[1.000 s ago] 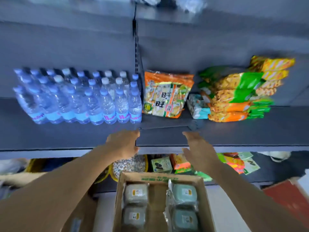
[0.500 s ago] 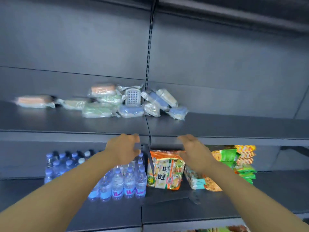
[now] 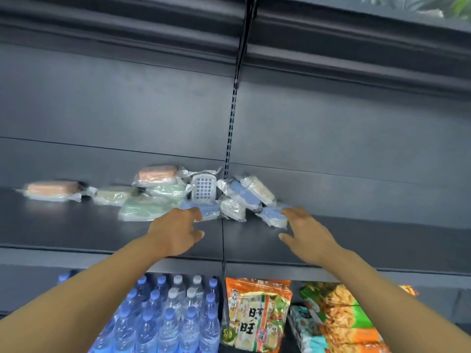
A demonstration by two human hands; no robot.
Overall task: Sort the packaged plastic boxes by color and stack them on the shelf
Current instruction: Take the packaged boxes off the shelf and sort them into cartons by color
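Note:
A loose pile of wrapped plastic boxes lies on the dark upper shelf (image 3: 76, 233). An orange box (image 3: 52, 189) sits far left, another orange one (image 3: 157, 173) tops the pile. Green boxes (image 3: 142, 209) lie in front, with a white gridded box (image 3: 203, 189) upright behind. Blue boxes lie at the centre (image 3: 209, 210) and right (image 3: 274, 215), beige ones (image 3: 258, 189) between. My left hand (image 3: 178, 229) reaches over the shelf with fingers relaxed, its fingertips at the centre blue box. My right hand (image 3: 303, 230) is spread open, fingertips touching the right blue box.
Below the shelf stand several water bottles (image 3: 173, 317) at left, an orange snack bag (image 3: 254, 314) in the middle and green and orange snack packs (image 3: 339, 319) at right. A slotted upright (image 3: 230, 128) splits the back panel. Another shelf edge (image 3: 356, 54) runs overhead.
The view has tilted up from the carton on the floor to the upper shelf. Both hands rose from the lower shelf edge and reached forward to the pile of boxes.

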